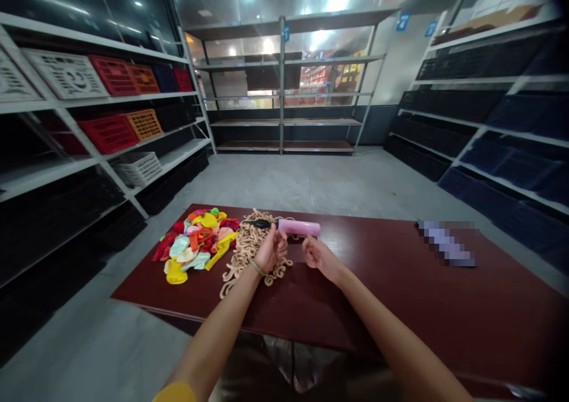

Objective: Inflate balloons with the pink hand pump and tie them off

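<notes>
My left hand [272, 251] is closed at the right side of a heap of beige cord-like curls [249, 248], its thumb pointing up near the black end of a pink cylinder [300, 228]; what its fingers hold is too small to make out. Just right of it, my right hand [316, 255] has its fingers pressed together below the cylinder's right end, and anything between them is hidden. The cylinder lies beyond both hands. Left of the curls is a pile of limp, colourful balloons [200, 240].
The dark red table [377, 289] bears a pixelated, purplish flat item [447, 245] at its right. A metal rack [281, 93] stands beyond the grey floor. Shelves with coloured crates [111, 134] line the left, and dark bins [511, 159] fill shelves on the right.
</notes>
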Demonstrator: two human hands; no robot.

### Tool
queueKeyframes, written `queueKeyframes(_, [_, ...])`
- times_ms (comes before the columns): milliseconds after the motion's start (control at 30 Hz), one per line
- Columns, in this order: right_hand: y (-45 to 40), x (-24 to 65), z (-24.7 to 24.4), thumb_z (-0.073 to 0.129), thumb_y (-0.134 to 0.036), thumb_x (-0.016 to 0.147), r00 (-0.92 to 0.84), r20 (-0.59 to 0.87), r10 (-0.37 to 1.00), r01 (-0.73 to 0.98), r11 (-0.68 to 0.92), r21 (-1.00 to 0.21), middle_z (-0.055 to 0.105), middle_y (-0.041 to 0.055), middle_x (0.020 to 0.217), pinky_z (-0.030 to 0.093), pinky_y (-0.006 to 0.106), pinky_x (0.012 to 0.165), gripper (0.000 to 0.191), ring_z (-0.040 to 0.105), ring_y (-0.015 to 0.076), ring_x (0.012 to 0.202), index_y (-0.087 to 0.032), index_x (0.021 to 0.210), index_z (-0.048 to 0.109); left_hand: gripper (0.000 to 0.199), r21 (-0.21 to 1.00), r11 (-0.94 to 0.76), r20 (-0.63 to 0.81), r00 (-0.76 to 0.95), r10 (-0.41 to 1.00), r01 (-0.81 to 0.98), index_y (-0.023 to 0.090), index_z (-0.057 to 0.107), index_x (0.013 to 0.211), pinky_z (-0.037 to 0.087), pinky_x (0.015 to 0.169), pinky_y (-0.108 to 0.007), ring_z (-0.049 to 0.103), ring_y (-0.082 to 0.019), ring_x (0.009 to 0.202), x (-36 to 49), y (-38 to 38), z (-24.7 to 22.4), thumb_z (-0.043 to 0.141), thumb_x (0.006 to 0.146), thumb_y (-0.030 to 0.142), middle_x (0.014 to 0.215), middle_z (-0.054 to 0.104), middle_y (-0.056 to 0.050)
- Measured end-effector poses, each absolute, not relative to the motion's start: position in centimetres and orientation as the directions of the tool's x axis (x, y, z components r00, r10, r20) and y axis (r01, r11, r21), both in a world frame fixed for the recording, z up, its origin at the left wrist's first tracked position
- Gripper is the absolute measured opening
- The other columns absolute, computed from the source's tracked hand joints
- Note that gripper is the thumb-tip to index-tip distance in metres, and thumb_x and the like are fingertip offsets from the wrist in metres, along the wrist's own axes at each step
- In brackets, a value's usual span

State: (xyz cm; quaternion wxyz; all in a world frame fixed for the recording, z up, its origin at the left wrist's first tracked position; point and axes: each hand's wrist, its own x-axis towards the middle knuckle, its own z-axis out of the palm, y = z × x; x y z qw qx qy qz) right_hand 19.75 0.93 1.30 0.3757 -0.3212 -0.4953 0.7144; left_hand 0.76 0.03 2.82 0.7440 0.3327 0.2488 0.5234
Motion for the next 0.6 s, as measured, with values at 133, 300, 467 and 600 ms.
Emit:
queueKeyframes(133, [0.3, 18.6, 2.5, 0.068, -0.048, 0.082, -0.436, 0.003, 0.9, -0.111, -0.05, -0.993, 0.057, -0.0032, 0.071, 0.037, 0.024, 0.055, 0.03, 0.047, 0.0109, 0.059, -0.022, 0.096, 0.064, 0.037, 0.91, -0.017, 0.052, 0.073, 0.996, -0.414, 0.016, 0.059, 0.091, 0.037, 0.05, -0.02, 0.043, -0.009, 0.051, -1.1, -1.5, 5.9, 0.065, 0.084, 0.052, 0.062, 0.05, 0.003])
queueKeyframes(300, [0.4, 15.3, 3.2, 0.056, -0.039, 0.089, -0.486, 0.263, 0.834, 0.284, 0.435, -0.855, 0.068, 0.0043, 0.101, 0.045, 0.035, 0.083, 0.022, 0.059, 0.0197, 0.089, -0.024, 0.102, 0.067, 0.023, 0.987, -0.125, 0.141, -0.173, 0.975, 0.101, 0.017, 0.061, 0.088, 0.039, 0.057, -0.023, 0.05, -0.011, 0.057, -7.3, -5.1, 6.6, 0.061, 0.087, 0.04, 0.065, 0.055, 0.002])
queueKeyframes(467, [-0.2, 9.4, 3.2, 0.047, -0.029, 0.095, -0.634, 0.35, 0.69, 0.379, 0.672, -0.637, 0.068, 0.0063, 0.103, 0.045, 0.034, 0.084, 0.021, 0.06, 0.0208, 0.092, -0.024, 0.102, 0.066, 0.014, 0.886, 0.009, 0.235, -0.465, 0.854, 0.464, 0.019, 0.065, 0.088, 0.044, 0.071, -0.026, 0.058, -0.016, 0.074, -14.5, -9.1, 4.4, 0.061, 0.087, 0.032, 0.081, 0.066, -0.002])
queueKeyframes(600, [0.8, 7.4, 3.3, 0.043, -0.014, 0.092, -0.7, 0.416, 0.581, 0.537, 0.812, -0.23, 0.066, 0.0106, 0.106, 0.04, 0.037, 0.09, 0.031, 0.056, 0.0249, 0.103, -0.021, 0.112, 0.065, 0.012, 0.747, 0.093, 0.309, -0.468, 0.828, 0.658, 0.02, 0.066, 0.093, 0.046, 0.08, -0.03, 0.062, -0.02, 0.088, -18.7, -10.9, 3.4, 0.059, 0.088, 0.029, 0.097, 0.069, -0.007])
